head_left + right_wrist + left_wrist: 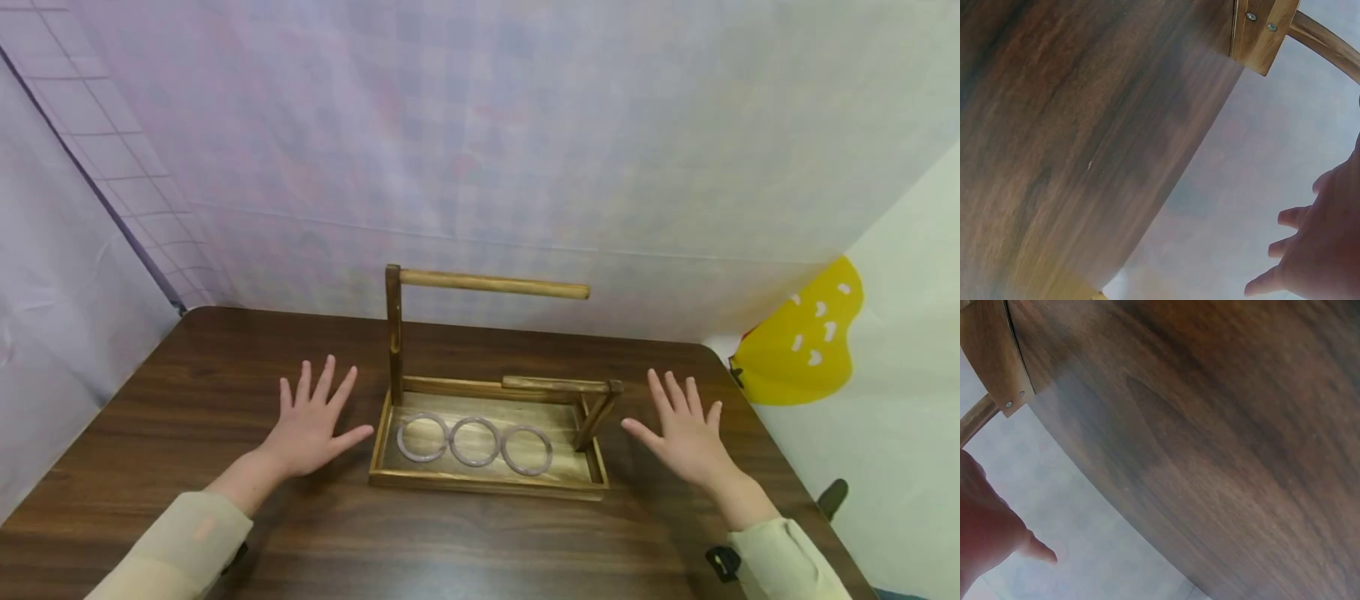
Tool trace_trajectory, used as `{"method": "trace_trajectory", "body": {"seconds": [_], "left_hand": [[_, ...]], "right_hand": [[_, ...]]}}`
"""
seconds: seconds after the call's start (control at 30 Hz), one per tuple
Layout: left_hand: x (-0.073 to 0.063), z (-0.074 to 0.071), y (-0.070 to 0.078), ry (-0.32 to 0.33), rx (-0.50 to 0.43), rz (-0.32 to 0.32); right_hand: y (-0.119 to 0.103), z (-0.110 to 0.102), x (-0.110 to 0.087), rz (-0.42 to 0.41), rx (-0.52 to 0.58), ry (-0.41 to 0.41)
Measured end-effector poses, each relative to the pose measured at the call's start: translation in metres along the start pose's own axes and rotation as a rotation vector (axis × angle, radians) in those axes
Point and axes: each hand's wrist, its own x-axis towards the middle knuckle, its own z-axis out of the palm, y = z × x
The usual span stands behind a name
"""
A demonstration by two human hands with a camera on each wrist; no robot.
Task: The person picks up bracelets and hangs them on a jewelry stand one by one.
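Observation:
A wooden stand [395,333] with a shallow tray base sits on the table between my hands. Its taller post at the left bears a long bar pointing right; the shorter post at the right bears a bar pointing left. Three pale purple bangles [475,442] lie flat in a row inside the tray, and both bars are bare. To the left of the stand, my left hand [306,429] hovers with spread fingers, holding nothing. My right hand [686,442] is spread likewise at the stand's right side. In each wrist view part of the hand shows near a screwed wooden end of the stand.
The dark wood-grain table [465,533] ends at a back edge close behind the stand. Pale checked cloth [480,150] hangs behind it, and white cloth [67,275] hangs along the left. A yellow spotted shape [806,342] is beyond the right edge.

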Motion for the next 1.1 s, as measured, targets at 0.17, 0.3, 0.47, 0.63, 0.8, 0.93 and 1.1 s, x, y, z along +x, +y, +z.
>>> {"method": "trace_trajectory", "body": {"seconds": [0.17,0.3,0.47,0.63,0.8,0.93,1.1], "left_hand": [[-0.001,-0.001,0.0,0.003,-0.01,0.003],[-0.002,0.0,0.0,0.001,-0.019,0.004],[-0.002,0.003,-0.002,0.011,-0.036,0.005],[0.0,0.004,-0.003,0.003,-0.046,0.006],[0.0,0.003,0.0,-0.019,-0.047,0.002],[-0.001,0.002,0.005,-0.02,-0.082,0.002],[-0.002,0.001,0.012,-0.052,-0.15,-0.022]], "right_hand": [[0.001,0.0,-0.001,-0.007,-0.003,0.011],[0.002,0.001,-0.002,-0.025,0.002,-0.008],[0.0,0.0,-0.006,-0.049,-0.001,-0.035],[-0.003,-0.001,-0.009,-0.08,-0.028,-0.031],[-0.009,-0.002,-0.014,-0.121,-0.047,-0.027],[-0.017,-0.003,-0.019,-0.148,-0.06,-0.031],[-0.032,-0.005,-0.024,-0.163,-0.062,-0.065]]}}
